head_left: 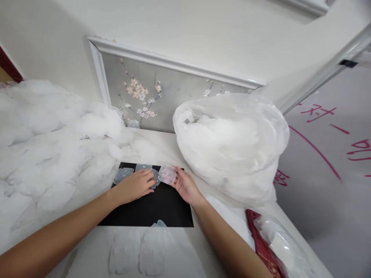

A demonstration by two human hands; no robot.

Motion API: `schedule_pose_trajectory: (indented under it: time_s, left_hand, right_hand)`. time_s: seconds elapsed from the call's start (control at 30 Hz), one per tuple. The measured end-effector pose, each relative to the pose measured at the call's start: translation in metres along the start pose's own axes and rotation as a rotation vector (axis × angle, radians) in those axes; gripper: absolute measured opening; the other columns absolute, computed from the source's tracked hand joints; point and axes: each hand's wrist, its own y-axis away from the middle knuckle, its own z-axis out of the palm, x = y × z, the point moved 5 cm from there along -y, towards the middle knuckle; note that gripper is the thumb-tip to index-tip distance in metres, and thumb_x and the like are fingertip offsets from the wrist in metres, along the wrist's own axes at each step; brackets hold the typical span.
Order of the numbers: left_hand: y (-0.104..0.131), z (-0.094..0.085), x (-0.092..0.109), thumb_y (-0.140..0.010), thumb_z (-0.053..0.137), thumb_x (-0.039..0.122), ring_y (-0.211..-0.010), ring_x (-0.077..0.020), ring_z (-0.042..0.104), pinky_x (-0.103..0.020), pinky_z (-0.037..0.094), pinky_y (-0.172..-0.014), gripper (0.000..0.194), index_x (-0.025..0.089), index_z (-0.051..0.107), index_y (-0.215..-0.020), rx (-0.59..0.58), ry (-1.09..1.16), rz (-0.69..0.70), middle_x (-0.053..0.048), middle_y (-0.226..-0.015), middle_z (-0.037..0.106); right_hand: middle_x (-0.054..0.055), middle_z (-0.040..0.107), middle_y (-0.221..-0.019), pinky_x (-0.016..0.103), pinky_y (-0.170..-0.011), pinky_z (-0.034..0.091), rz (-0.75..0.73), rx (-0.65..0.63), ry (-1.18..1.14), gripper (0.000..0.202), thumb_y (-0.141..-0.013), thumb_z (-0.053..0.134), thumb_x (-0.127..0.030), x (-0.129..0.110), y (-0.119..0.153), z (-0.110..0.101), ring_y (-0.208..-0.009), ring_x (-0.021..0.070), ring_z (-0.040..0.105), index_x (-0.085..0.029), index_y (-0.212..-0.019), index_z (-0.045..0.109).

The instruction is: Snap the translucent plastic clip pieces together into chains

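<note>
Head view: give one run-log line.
left hand: over black sheet | right hand: holding translucent piece | plastic bag: beyond right hand

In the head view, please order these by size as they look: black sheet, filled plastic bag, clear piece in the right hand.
1. Plastic bag
2. Black sheet, partly covered
3. Clear piece in the right hand

A single view, riding on the person's head, looking forward and down: it's near the table (166, 151), with the left hand (135, 187) and right hand (187, 188) mid-frame over the black mat (150, 211), the framed floral panel (171, 92) tilting across behind them, a whiteboard (319, 200) slanting up the right side.
</note>
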Motion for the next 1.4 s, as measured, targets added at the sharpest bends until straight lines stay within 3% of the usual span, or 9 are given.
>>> schedule_pose_trajectory:
  time_s: [0.13, 0.2, 0.37, 0.47, 0.53, 0.63, 0.83, 1.23, 1.4]
  left_hand:
    - [0.007, -0.005, 0.002, -0.087, 0.048, 0.004, -0.094, -0.0240, 0.061, -0.039, 0.047, -0.088, 0.022, 0.019, 0.064, -0.088, -0.015, -0.002, 0.061, -0.007, -0.095, 0.068]
    - [0.007, -0.013, -0.001, -0.087, 0.048, 0.007, -0.093, -0.0237, 0.063, -0.039, 0.048, -0.088, 0.021, 0.020, 0.065, -0.086, 0.061, 0.114, -0.028, -0.007, -0.094, 0.070]
    - [0.018, -0.037, -0.035, -0.087, 0.056, 0.032, -0.077, -0.0204, 0.066, -0.030, 0.052, -0.072, 0.013, 0.023, 0.062, -0.080, 0.410, 0.659, -0.724, 0.000, -0.077, 0.068]
    - [0.034, -0.039, -0.043, -0.083, 0.062, 0.036, -0.069, -0.0181, 0.064, -0.028, 0.054, -0.066, 0.019, 0.022, 0.056, -0.071, 0.598, 1.179, -1.034, 0.002, -0.066, 0.061]
    - [0.041, -0.030, -0.036, -0.082, 0.062, 0.031, -0.075, -0.0194, 0.068, -0.031, 0.058, -0.070, 0.013, 0.020, 0.059, -0.076, 0.577, 1.558, -1.139, -0.001, -0.074, 0.066]
    - [0.052, -0.012, -0.018, -0.084, 0.059, 0.028, -0.090, -0.0231, 0.072, -0.038, 0.059, -0.084, 0.014, 0.017, 0.065, -0.092, 0.371, 1.864, -1.256, -0.008, -0.095, 0.074]
    - [0.064, 0.002, -0.006, -0.093, 0.046, 0.048, -0.119, -0.0270, 0.063, -0.047, 0.053, -0.098, 0.035, 0.022, 0.062, -0.110, 0.191, 1.975, -1.128, -0.009, -0.118, 0.072]
    - [0.066, -0.004, -0.005, -0.093, 0.038, 0.060, -0.128, -0.0307, 0.055, -0.053, 0.050, -0.100, 0.051, 0.025, 0.068, -0.114, 0.136, 2.027, -0.958, -0.010, -0.125, 0.070]
    - [0.064, -0.026, 0.007, -0.091, 0.035, 0.069, -0.126, -0.0334, 0.057, -0.053, 0.039, -0.110, 0.064, 0.023, 0.077, -0.103, -0.176, 1.804, -0.628, -0.011, -0.124, 0.071]
  right_hand:
    - [0.009, 0.075, -0.087, 0.040, -0.084, 0.056, 0.064, -0.032, -0.080, 0.043, -0.086, 0.061, -0.056, 0.004, -0.004, 0.001, -0.091, 0.0242, 0.072, -0.016, -0.100, 0.066]
    - [0.009, 0.075, -0.089, 0.040, -0.087, 0.056, 0.041, -0.041, -0.098, 0.042, -0.085, 0.063, -0.054, 0.004, -0.004, 0.001, -0.093, 0.0240, 0.072, -0.016, -0.102, 0.066]
    - [0.003, 0.076, -0.095, 0.036, -0.092, 0.054, -0.067, -0.046, -0.066, 0.035, -0.069, 0.079, -0.021, -0.001, 0.002, 0.003, -0.093, 0.0214, 0.072, -0.020, -0.100, 0.065]
    - [0.004, 0.075, -0.094, 0.039, -0.091, 0.055, -0.023, -0.126, -0.048, 0.038, -0.065, 0.077, -0.014, -0.001, 0.007, 0.011, -0.093, 0.0230, 0.072, -0.020, -0.101, 0.065]
    - [0.005, 0.075, -0.095, 0.041, -0.089, 0.056, 0.036, -0.193, -0.046, 0.041, -0.065, 0.077, -0.015, 0.002, 0.010, 0.017, -0.092, 0.0238, 0.072, -0.019, -0.103, 0.065]
    - [0.007, 0.074, -0.099, 0.042, -0.086, 0.056, 0.124, -0.264, -0.017, 0.040, -0.071, 0.077, -0.025, 0.008, 0.013, 0.022, -0.090, 0.0229, 0.072, -0.018, -0.109, 0.064]
    - [0.011, 0.073, -0.104, 0.040, -0.084, 0.057, 0.213, -0.313, 0.078, 0.048, -0.083, 0.067, -0.054, 0.017, 0.016, 0.021, -0.091, 0.0225, 0.072, -0.017, -0.114, 0.064]
    - [0.012, 0.073, -0.105, 0.044, -0.091, 0.054, 0.216, -0.361, 0.103, 0.058, -0.083, 0.061, -0.065, 0.015, 0.018, 0.020, -0.100, 0.0247, 0.071, -0.018, -0.116, 0.065]
    - [0.016, 0.071, -0.113, 0.045, -0.105, 0.044, 0.201, -0.621, 0.262, 0.067, -0.077, 0.056, -0.074, 0.002, 0.033, 0.025, -0.114, 0.0273, 0.065, -0.014, -0.101, 0.073]
